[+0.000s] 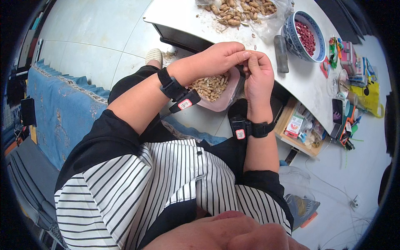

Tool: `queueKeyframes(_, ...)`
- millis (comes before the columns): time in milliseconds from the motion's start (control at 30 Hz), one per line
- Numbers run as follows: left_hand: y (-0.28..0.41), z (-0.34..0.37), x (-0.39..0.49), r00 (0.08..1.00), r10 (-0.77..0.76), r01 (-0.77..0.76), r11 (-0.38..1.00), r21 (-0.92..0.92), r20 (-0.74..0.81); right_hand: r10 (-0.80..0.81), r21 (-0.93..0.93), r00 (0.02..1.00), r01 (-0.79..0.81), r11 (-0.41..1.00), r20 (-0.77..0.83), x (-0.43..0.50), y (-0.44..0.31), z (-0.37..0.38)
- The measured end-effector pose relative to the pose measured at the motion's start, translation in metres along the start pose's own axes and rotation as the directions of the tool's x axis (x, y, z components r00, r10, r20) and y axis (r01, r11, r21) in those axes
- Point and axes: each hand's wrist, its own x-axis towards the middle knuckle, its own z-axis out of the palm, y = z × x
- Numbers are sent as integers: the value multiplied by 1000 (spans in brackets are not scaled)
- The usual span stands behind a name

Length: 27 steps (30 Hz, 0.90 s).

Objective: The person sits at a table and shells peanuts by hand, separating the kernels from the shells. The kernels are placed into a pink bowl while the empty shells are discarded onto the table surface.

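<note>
My left hand (222, 57) and my right hand (260, 73) meet at the fingertips, thumbs side by side, near the white table's front edge. Whatever is between the fingers is hidden. Below them a pale pink plastic bin (221, 105) contains many empty peanut shells (210, 89), partly covered by my left forearm. Unshelled peanuts (232, 14) lie heaped on a clear plastic bag (265, 26) at the table's far side. To the right, a blue-and-white patterned bowl (289, 39) holds red-skinned peanut kernels (305, 39).
A dark cylindrical object (281, 53) lies beside the bowl on the white table (184, 17). An open wooden drawer (289, 142) juts out at right, full of small items. Clutter surrounds a phone (337, 111) and a mug (346, 107). A blue cloth (67, 115) drapes furniture at left.
</note>
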Motion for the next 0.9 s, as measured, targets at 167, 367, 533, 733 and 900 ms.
queueKeyframes(167,-9,10,1,996,41,-41,999,7,-80,95,197,995,-102,975,43,1,10,-10)
queueKeyframes(367,0,16,-2,987,-61,61,998,-2,-146,77,31,997,-76,997,-32,-1,7,-4)
queueKeyframes(533,-2,21,-2,974,5,42,978,203,-225,-155,-205,983,133,970,-97,-2,17,4)
queueKeyframes(733,3,22,-5,971,14,11,995,100,-238,-54,-48,993,49,998,-106,-5,13,7)
queueKeyframes(900,6,25,-7,969,74,-54,995,89,-236,-63,-7,990,62,998,-125,-8,8,10)
